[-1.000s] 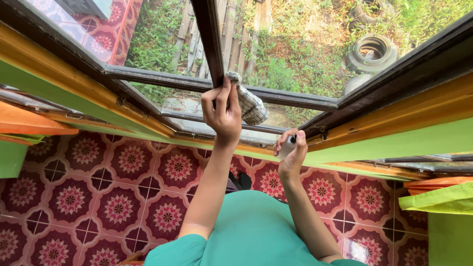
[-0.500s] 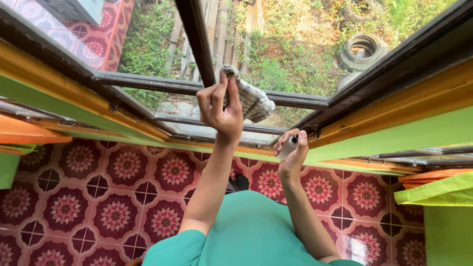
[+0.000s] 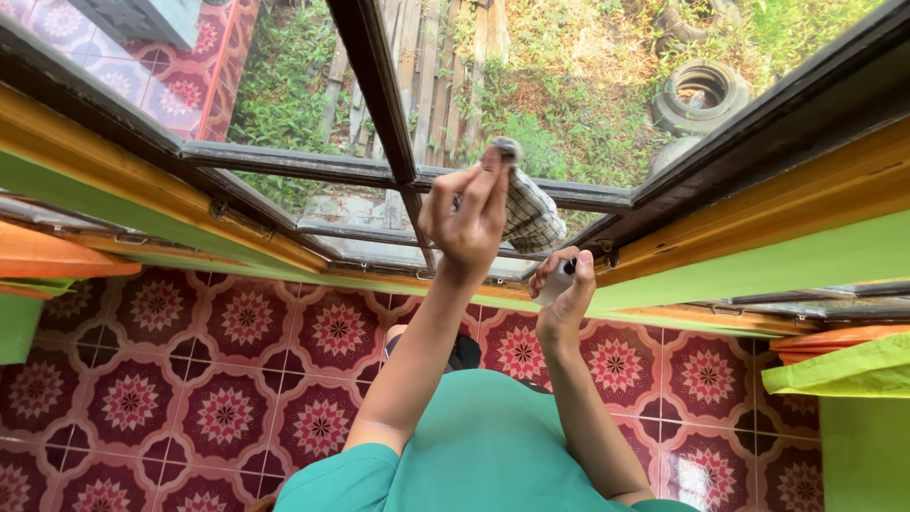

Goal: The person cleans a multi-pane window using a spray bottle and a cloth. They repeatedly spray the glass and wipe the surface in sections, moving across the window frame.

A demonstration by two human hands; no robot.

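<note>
A person in a green shirt stands at a dark-framed window (image 3: 607,194), seen from above. The left hand (image 3: 466,220) is raised and closed around a checked cloth (image 3: 528,212), which bunches out to the right of its fingers and presses against the glass just beside the window's dark upright bar (image 3: 379,95). Lower and to the right, the right hand (image 3: 561,296) is curled around a small pale bottle with a dark cap (image 3: 557,281), held near the sill. Beyond the hands, outside the glass, lie grass and old tyres (image 3: 701,95). Beneath the arms is a floor of red patterned tiles (image 3: 190,379).
</note>
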